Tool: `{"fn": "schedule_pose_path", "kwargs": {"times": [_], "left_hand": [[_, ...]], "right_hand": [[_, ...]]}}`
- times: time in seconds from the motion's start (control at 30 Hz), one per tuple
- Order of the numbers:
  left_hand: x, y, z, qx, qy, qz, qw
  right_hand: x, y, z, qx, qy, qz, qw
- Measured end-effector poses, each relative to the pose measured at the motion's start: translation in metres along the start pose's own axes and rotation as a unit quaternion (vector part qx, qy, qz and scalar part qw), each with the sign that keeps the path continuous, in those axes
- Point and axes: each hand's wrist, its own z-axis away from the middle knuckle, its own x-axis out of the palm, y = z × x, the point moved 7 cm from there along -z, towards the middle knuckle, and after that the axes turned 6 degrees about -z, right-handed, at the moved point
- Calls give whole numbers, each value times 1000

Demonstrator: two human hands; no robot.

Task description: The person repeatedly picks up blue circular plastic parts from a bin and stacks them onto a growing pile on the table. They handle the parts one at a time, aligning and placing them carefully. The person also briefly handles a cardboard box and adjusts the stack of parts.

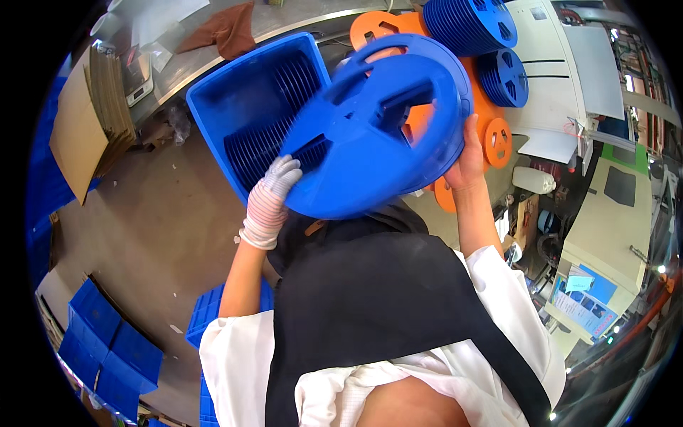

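Observation:
My left hand, in a pale striped glove, has its fingers curled over the lower left rim of a large blue plastic reel disc with cut-out openings. Slightly blurred, that disc is tilted in front of me. Behind it and overlapping it is a second blue disc; my bare right hand grips its right edge, the fingers partly hidden behind it. Beyond my left hand stands a blue bin, with rows of blue discs standing on edge inside.
Orange discs and stacks of blue discs are at the far right, near a pale machine. A metal bench with a brown cloth runs along the back. Cardboard sheets and blue crates stand left.

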Motion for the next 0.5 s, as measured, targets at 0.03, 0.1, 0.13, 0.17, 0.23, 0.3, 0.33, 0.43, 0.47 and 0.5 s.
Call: {"fn": "schedule_pose_path", "kwargs": {"times": [0.03,0.1,0.13,0.17,0.23,0.3,0.33,0.43,0.47,0.5], "left_hand": [[2,-17,18,-167,22,130,977],[17,-39,44,-324,31,411,851],[18,-36,47,-375,15,499,781],[16,-31,50,-395,39,567,722],[19,-36,62,-407,74,650,637],[25,-47,76,-407,88,676,608],[27,-51,82,-411,93,676,605],[27,-54,84,-428,106,678,588],[26,-53,85,-436,111,678,582],[28,-57,85,-432,117,676,585]], "right_hand": [[2,-3,-4,23,-103,54,993],[-17,-9,-10,10,-68,96,993],[-24,-11,-11,3,-51,115,992],[-23,-11,-8,-6,-29,151,988],[-24,-12,-6,-15,-18,175,984],[-32,-13,-8,-15,-4,175,984],[-37,-12,-9,-11,3,170,985],[-46,-12,-8,7,24,158,987],[-48,-10,-8,16,30,152,988],[-51,-10,-8,23,36,149,988]]}}
